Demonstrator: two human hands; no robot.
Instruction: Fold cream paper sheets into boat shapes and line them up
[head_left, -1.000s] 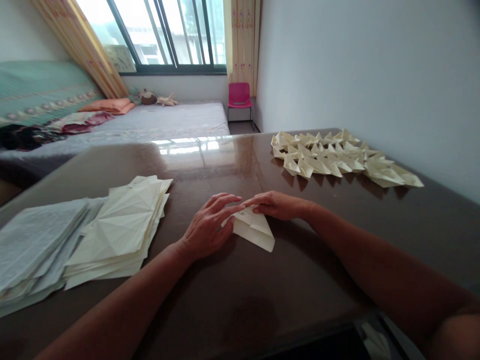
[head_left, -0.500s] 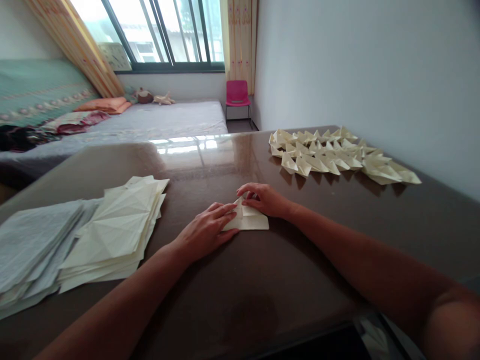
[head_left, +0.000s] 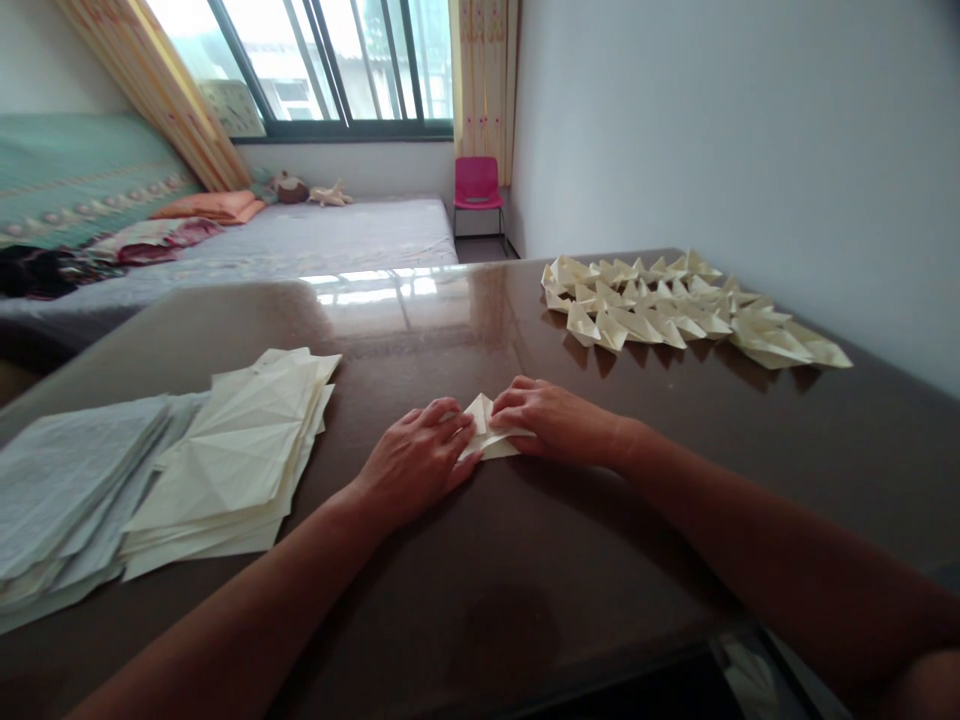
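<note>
A small folded sheet of cream paper [head_left: 484,412] lies on the brown table in front of me, its peak pointing away and its lower edge towards me. From the left, my left hand [head_left: 420,448] grips its side, the fingers on top and the thumb along the near edge. My right hand [head_left: 553,422] closes on the right side, fingertips on the upper layer near the centre fold and thumb at the lower flap. Both hands cover the paper's side corners.
To the left, creased cream sheets [head_left: 240,430] lie stacked beside a pile of greyish printed paper [head_left: 67,470]. Rows of folded paper pieces [head_left: 645,310] stand at the table's far right, near the wall. Beyond the table [head_left: 420,600] are a bed [head_left: 360,228] and a pink chair [head_left: 478,182].
The folded paper has turned so its long edge faces me. My right hand has come from the peak down onto the right side, and my left hand has kept hold of the left.
</note>
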